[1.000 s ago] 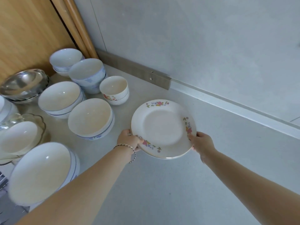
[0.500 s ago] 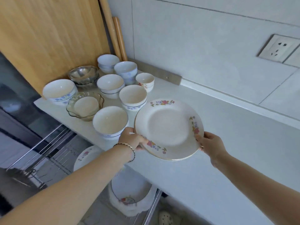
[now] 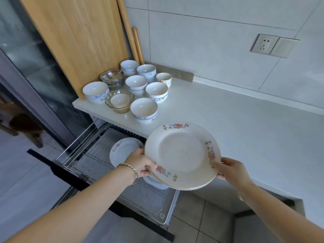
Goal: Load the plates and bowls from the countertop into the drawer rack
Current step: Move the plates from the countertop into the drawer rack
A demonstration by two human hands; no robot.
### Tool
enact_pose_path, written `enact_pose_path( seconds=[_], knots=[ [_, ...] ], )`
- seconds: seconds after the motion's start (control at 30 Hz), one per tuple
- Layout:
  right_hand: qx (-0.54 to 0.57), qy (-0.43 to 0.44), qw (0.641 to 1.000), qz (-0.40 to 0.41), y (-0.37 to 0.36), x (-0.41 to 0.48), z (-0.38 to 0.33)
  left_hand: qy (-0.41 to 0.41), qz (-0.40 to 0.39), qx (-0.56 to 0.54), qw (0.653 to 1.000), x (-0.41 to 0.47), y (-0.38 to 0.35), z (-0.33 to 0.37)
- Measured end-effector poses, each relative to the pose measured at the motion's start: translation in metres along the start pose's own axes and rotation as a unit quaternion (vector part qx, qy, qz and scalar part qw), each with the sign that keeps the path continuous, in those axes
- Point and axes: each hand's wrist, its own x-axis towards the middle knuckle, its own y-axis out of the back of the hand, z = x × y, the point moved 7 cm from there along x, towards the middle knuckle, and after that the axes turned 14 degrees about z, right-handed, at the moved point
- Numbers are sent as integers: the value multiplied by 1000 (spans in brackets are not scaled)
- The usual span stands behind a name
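Both hands carry a small stack of white plates with flower borders [image 3: 182,155], held level past the countertop's [image 3: 228,120] front edge and above the open drawer rack [image 3: 98,160]. My left hand [image 3: 140,163] grips the left rim; my right hand [image 3: 228,168] grips the right rim. A flowered plate [image 3: 122,151] stands in the wire rack, and another white dish shows beneath the stack. Several white bowls [image 3: 143,109] with blue patterns cluster on the counter's left end, along with a glass bowl [image 3: 119,102] and a steel bowl [image 3: 111,77].
A wooden board [image 3: 78,41] and two rolling pins [image 3: 136,42] lean against the wall behind the bowls. A wall socket [image 3: 264,43] is on the tiles at right. The drawer's dark front panel [image 3: 70,176] juts toward me over a tiled floor [image 3: 198,214].
The plate stack has been lifted off the counter and drawn toward me, out past the front edge over the drawer. The view has pulled back, revealing the open rack.
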Motion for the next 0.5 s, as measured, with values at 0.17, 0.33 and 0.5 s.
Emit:
enact_pose_path(
  seconds=[0.17,0.33,0.5],
  knots=[
    [12,-17,1000,-12,-10,-30,22,4,39,-17,999,-22,24,-27],
    [34,-32,999,-22,-43,-64,41,4,79,-2,997,-31,69,-51],
    [42,-57,997,-23,-111,-88,51,2,75,-21,997,-13,136,-56]
  ],
)
